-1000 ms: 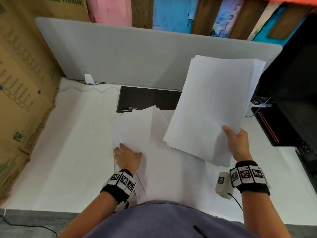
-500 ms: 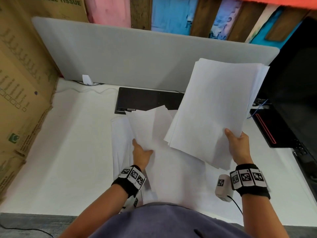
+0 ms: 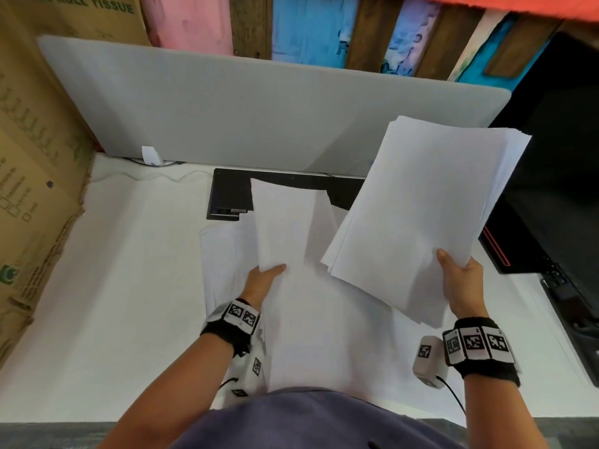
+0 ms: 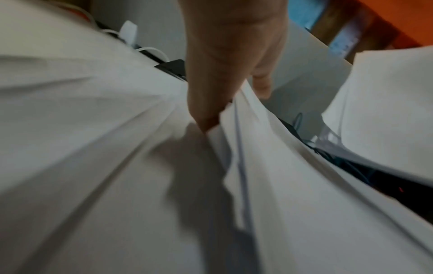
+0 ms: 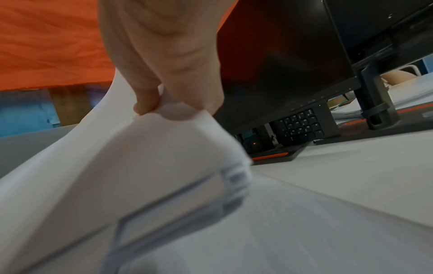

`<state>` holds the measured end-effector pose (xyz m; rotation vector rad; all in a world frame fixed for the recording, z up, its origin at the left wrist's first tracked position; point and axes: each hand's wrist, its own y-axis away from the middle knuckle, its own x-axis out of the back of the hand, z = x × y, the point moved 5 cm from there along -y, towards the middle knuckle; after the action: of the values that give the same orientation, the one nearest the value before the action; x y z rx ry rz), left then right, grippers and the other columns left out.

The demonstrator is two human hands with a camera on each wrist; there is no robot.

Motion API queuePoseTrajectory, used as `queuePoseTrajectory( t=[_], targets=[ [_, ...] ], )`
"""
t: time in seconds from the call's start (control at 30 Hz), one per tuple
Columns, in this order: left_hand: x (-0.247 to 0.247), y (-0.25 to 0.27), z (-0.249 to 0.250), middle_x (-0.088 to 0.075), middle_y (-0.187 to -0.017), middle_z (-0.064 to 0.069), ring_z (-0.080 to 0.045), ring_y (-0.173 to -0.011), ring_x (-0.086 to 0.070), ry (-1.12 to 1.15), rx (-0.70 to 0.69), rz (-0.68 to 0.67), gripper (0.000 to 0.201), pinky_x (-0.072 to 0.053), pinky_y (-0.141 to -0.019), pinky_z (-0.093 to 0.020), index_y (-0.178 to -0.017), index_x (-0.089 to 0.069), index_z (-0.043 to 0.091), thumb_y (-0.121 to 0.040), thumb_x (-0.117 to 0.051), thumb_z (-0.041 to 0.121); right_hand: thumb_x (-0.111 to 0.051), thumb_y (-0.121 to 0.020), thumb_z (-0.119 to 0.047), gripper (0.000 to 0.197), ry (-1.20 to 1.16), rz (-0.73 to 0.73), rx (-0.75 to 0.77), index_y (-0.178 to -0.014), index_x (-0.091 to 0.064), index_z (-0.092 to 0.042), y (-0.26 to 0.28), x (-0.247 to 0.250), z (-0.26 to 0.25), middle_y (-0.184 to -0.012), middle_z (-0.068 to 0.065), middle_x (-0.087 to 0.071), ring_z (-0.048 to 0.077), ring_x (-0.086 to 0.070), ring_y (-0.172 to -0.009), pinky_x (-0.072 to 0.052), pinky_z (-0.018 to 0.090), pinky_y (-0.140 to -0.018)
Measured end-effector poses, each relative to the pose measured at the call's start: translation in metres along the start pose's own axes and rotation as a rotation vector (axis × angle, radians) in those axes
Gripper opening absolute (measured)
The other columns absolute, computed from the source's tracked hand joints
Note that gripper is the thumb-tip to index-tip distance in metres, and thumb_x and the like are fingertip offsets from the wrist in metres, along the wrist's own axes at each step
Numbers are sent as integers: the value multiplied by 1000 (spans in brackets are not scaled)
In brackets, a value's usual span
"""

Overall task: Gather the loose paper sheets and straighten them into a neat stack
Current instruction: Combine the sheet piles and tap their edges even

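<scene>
- A second before, the left hand (image 3: pixel 264 280) lay flat on the loose sheets (image 3: pixel 227 254) that were spread on the surface (image 3: pixel 129 286). At this moment it had lifted a small bundle (image 3: pixel 285 222) of them, and the far end of this bundle stood up in the air in front of that hand.
- The left wrist view showed the thumb (image 4: pixel 260 81) on one side of the bundle edge and the fingers (image 4: pixel 206 103) on the other, so this hand was pinching the paper.
- The right hand (image 3: pixel 460 283) had kept its place during that second. It gripped the large stack (image 3: pixel 421 215) at the near corner, thumb on top and fingers below, and the stack rose away from it, tilted.
- The edges of the large stack were fanned at the far right corner, so it was not yet neat.
- The small bundle was just to the left of the large stack, with a narrow gap between them; I could not tell whether they touched.
- I judge that the gathering was well advanced: the next step was probably to join the small bundle to the large stack.
- Some sheets remained flat on the surface, left of the left hand and under both wrists, so more picking was needed before the squaring of the edges.
</scene>
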<state>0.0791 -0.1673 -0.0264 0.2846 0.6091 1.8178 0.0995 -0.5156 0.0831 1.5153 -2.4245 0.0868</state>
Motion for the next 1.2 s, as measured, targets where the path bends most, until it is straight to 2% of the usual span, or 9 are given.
queuePoseTrajectory(
  t=[0.1, 0.17, 0.3, 0.37, 0.47, 0.67, 0.83, 1.07, 1.2],
  targets=[
    [-18, 9, -13, -60, -119, -20, -32, -108, -59, -206, 36, -146, 47, -47, -94, -38, -120, -54, -4, -75, -67, -8, -55, -91, -13, 29, -16, 5, -3, -116, -57, 2, 2, -2, 0, -99, 13, -58, 23, -55, -82, -43, 24, -63],
    [-19, 6, -21, -60, -120, -24, -34, -108, -59, -311, 42, -102, 43, -48, -95, -39, -117, -56, -7, -75, -65, -11, -55, -91, -13, 29, -18, 6, -5, -116, -57, 2, 2, -3, -1, -100, 13, -58, 20, -55, -78, -42, 23, -62],
    [10, -4, -7, -62, -109, -11, -23, -94, -60, -105, -13, 10, 34, -49, -83, -30, -116, -59, 0, -82, -64, 3, -55, -91, -14, 29, -17, 18, -4, -115, -57, 3, 0, 3, -3, -98, 13, -58, 22, -54, -81, -43, 24, -62],
    [9, 3, -12, -64, -109, -14, -22, -89, -62, -49, 22, -91, 35, -50, -83, -32, -115, -59, 2, -81, -66, 3, -55, -91, -14, 28, -15, 20, 3, -114, -57, 3, 0, 4, -3, -91, 9, -59, 17, -54, -75, -42, 25, -61],
    [-9, 13, -34, -62, -111, -18, -29, -100, -61, -293, 69, -213, 38, -48, -88, -33, -117, -56, -5, -79, -63, -7, -52, -92, -14, 28, -3, 15, 13, -116, -57, 2, -1, -6, -4, -93, 9, -60, 23, -57, -83, -43, 26, -63],
    [52, -5, 8, -64, -112, -22, -31, -97, -62, -359, -115, 204, 29, -48, -84, -32, -110, -59, -6, -82, -58, -1, -50, -93, -14, 29, 104, 123, 29, -118, -56, 1, -14, 1, -2, -110, 19, -62, 27, -56, -94, -42, 33, -80],
    [101, 8, 57, -60, -106, -17, -29, -99, -59, -136, -206, 274, 34, -44, -86, -32, -115, -52, -11, -84, -61, 2, -49, -94, -15, 29, 226, 175, 14, -117, -56, 2, -15, 7, -1, -112, 26, -62, 40, -59, -102, -44, 38, -83],
    [50, 30, 86, -67, -98, -4, -20, -94, -61, 6, -293, 51, 19, -45, -92, -34, -103, -57, 10, -85, -59, 1, -50, -93, -10, 28, 47, -95, 43, -119, -54, 0, 9, -36, -25, -101, 12, -60, 29, -58, -89, -46, 26, -65],
    [17, 30, 95, -69, -90, 14, 0, -84, -64, 45, -314, -101, 26, -52, -71, -14, -111, -58, 17, -87, -58, 6, -52, -92, -14, 23, -66, -248, 38, -114, -57, -12, 20, -61, -41, -101, 4, -65, 21, -61, -91, -50, 33, -80]
  ],
)
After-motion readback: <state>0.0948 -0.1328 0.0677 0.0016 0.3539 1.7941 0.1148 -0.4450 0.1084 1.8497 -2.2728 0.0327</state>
